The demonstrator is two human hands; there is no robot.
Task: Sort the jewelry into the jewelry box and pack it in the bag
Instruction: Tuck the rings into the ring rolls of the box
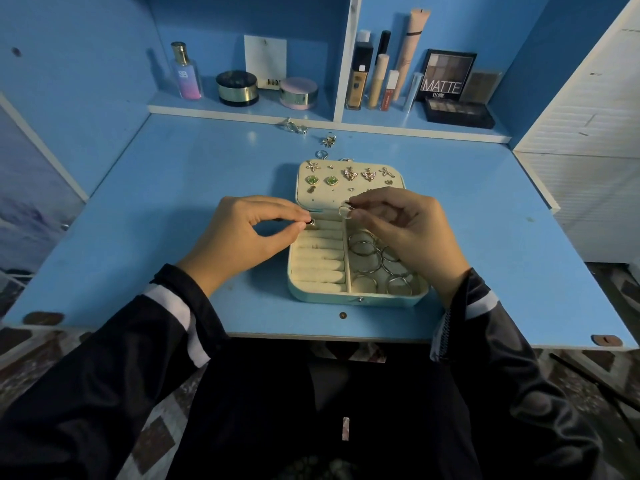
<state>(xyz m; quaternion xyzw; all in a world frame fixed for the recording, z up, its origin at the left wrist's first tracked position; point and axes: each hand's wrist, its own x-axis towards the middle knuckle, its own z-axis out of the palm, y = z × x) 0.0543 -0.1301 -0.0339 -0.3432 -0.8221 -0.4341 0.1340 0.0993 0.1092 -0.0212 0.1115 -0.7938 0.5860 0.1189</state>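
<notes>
An open pale-blue jewelry box [356,298] with cream lining lies in the middle of the blue desk. Its lid [301,188] lies back and carries several earrings [350,174]. The right compartment holds several silver hoops [367,249]; the left part has cream ring rolls [320,252]. My left hand [242,237] pinches a small dark-stoned ring [310,222] at the upper left corner of the rolls. Between thumb and forefinger of my right hand [405,230] is a thin ring [344,210], held above the box's hinge. No bag is in view.
Loose jewelry lies on the desk behind the box: a gold flower piece [328,140], a silver piece [294,127] and a ring [322,154]. The shelf behind holds a perfume bottle [187,72], jars [237,88], makeup tubes [377,81] and eyeshadow palettes [446,76].
</notes>
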